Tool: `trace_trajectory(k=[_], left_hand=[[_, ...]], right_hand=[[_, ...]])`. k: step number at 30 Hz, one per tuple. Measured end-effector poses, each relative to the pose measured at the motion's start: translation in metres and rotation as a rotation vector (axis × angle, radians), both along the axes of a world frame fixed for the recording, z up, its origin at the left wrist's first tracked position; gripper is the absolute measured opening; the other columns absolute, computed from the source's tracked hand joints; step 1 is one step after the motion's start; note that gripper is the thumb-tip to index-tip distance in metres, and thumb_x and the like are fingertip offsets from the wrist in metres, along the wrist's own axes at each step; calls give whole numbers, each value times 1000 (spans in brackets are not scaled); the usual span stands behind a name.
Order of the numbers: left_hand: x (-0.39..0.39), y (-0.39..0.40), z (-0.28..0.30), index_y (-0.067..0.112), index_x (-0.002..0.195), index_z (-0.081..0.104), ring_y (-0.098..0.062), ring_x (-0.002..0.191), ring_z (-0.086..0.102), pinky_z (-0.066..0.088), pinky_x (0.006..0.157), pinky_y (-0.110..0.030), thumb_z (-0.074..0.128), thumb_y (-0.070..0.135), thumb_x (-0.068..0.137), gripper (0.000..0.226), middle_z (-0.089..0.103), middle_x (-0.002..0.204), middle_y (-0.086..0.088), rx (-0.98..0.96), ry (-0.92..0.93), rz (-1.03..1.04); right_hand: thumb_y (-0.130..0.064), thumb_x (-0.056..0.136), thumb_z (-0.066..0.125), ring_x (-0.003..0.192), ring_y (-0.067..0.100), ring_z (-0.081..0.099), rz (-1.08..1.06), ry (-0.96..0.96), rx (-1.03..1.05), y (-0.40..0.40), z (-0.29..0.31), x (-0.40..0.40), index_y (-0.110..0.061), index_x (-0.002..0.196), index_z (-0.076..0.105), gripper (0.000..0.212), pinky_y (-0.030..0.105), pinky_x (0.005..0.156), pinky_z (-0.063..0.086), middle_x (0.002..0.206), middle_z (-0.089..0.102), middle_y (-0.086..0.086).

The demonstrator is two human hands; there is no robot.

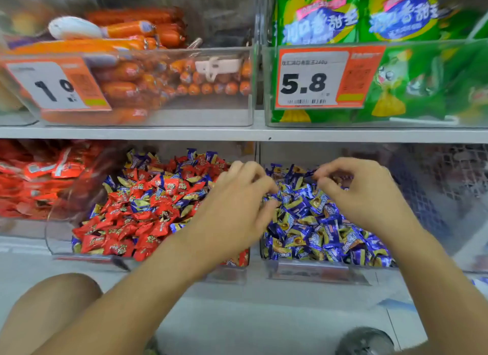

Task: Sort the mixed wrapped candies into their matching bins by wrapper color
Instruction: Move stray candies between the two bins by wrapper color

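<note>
Nearest the camera, a bare knee (50,309) shows at lower left above a pale floor (264,323).

Both forearms reach forward to the lower shelf. The left hand (237,204) hangs over the divide between the two candy bins, fingers curled downward, fingertips touching the blue candies at the left edge of the right bin; whether it actually grips one cannot be told because of blur. The right hand (367,193) is over the right bin, thumb and fingers drawn together in a pinch at the surface of the pile, apparently on a blue candy, though the piece itself is not clearly visible.

The left bin (60,246), clear plastic, holds red candies (126,222) mixed with blue-and-gold ones. The right bin (311,272) holds blue candies (317,235) only, as far as visible. Red packets (34,180) lie further left.

Beyond, a grey shelf edge (237,134) carries upper bins: orange sausages (132,29) on the left behind a price tag (50,86), green bags (396,13) on the right behind a tag reading 5.8 (311,81).
</note>
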State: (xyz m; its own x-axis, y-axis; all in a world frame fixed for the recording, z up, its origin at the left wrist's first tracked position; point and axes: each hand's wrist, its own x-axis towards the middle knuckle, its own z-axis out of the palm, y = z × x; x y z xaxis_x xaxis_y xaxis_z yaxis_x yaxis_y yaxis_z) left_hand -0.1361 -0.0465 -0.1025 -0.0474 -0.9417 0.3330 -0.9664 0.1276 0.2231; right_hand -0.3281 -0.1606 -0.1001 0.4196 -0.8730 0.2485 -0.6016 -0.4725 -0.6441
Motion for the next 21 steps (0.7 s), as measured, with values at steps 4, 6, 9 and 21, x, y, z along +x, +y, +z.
trace_trajectory(k=[4,6,9,21], left_hand=[[72,58,-1,32,129,57,-12,103,41,42,94,-32,60,53,88,46,43,109,7,294,-94,196],[92,71,-9,36,134,53,-12,108,43,41,97,-29,61,53,88,50,42,114,7,407,-87,245],[103,72,-21,38,137,51,-14,115,47,40,101,-30,61,40,92,46,47,121,7,409,-97,260],[140,49,7,13,83,60,-12,69,51,45,68,-34,49,46,92,36,53,78,1,217,156,248]], right_hand=[[-17,88,67,83,-4,59,262,-90,-110,34,-2,50,-25,96,72,13,8,79,43,89,66,-15],[-20,90,65,88,2,58,448,-44,-184,47,-8,75,-22,102,70,13,15,84,43,94,65,-9],[-28,93,57,103,17,56,563,145,-259,50,-17,104,-24,115,65,24,37,92,46,107,64,-5],[-27,90,68,92,8,53,509,312,-153,28,-18,143,-28,126,60,36,26,90,43,98,50,-9]])
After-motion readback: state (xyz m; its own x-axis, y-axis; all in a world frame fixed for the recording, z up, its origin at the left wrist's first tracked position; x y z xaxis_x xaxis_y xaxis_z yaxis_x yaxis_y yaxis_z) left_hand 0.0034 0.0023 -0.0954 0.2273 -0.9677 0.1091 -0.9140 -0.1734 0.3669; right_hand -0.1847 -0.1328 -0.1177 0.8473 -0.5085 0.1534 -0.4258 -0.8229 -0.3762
